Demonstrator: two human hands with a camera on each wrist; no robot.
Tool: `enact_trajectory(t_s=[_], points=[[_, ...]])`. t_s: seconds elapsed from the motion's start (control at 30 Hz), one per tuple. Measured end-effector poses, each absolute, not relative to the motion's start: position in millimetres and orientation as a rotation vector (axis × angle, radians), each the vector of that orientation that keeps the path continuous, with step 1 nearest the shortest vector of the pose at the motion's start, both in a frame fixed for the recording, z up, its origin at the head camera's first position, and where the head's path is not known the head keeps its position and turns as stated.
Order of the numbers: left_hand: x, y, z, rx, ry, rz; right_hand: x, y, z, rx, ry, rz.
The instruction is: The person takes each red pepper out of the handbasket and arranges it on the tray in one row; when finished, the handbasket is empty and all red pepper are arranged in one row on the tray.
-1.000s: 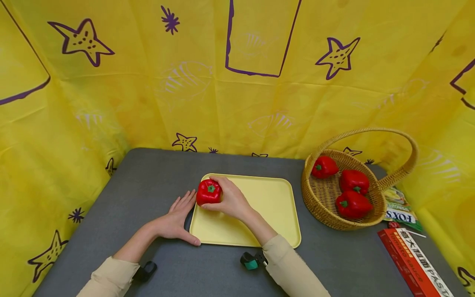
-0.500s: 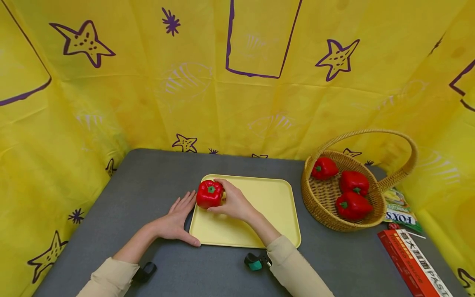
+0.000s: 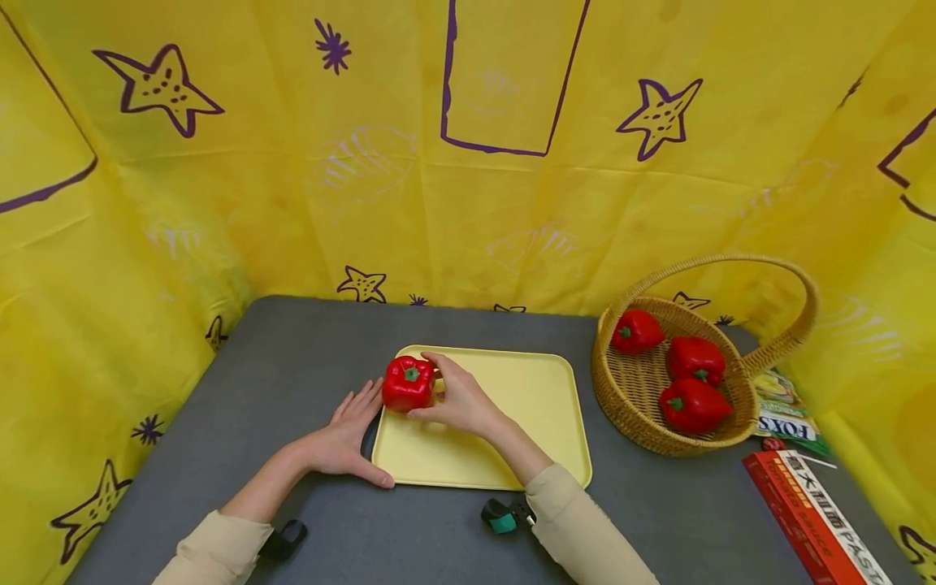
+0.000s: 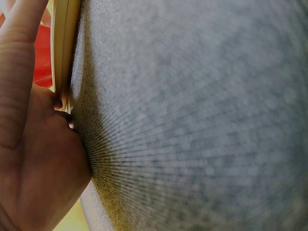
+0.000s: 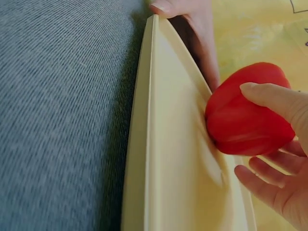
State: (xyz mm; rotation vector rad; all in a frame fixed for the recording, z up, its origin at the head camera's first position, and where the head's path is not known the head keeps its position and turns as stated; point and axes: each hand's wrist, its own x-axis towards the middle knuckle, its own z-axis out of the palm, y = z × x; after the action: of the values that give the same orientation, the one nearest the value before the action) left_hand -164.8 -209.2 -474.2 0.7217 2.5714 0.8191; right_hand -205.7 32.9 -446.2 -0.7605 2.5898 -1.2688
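A red bell pepper (image 3: 408,383) with a green stem on top stands at the far left part of the pale yellow tray (image 3: 504,418). My right hand (image 3: 464,398) holds it from the right, thumb on the near side and index finger on the far side. In the right wrist view the thumb lies on the pepper (image 5: 245,120), while the lower fingers sit off it. My left hand (image 3: 344,439) lies spread along the tray's left edge, thumb at the near corner and fingertips close to the pepper. The left wrist view shows that hand's palm side (image 4: 43,159) against the tray edge.
A wicker basket (image 3: 621,414) with a tall handle and 3 red peppers (image 3: 695,406) stands to the right. Beside it lie a green packet (image 3: 790,422) and a red pasta box (image 3: 812,516). Yellow cloth (image 3: 409,203) hangs behind the grey table (image 3: 322,341).
My right hand has drawn back slightly to the right, its fingertips now nearer the pepper's right side. The pepper has shifted a little left. My left hand has stayed put.
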Motion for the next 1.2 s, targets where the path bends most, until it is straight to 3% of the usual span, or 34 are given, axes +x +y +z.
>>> enact_trajectory(t_s=[1.2], points=[[-167.5,-209.4,-478.0,0.744,2.579,0.846,-197.0,115.9,-412.2,-0.854,2.703,-1.407]])
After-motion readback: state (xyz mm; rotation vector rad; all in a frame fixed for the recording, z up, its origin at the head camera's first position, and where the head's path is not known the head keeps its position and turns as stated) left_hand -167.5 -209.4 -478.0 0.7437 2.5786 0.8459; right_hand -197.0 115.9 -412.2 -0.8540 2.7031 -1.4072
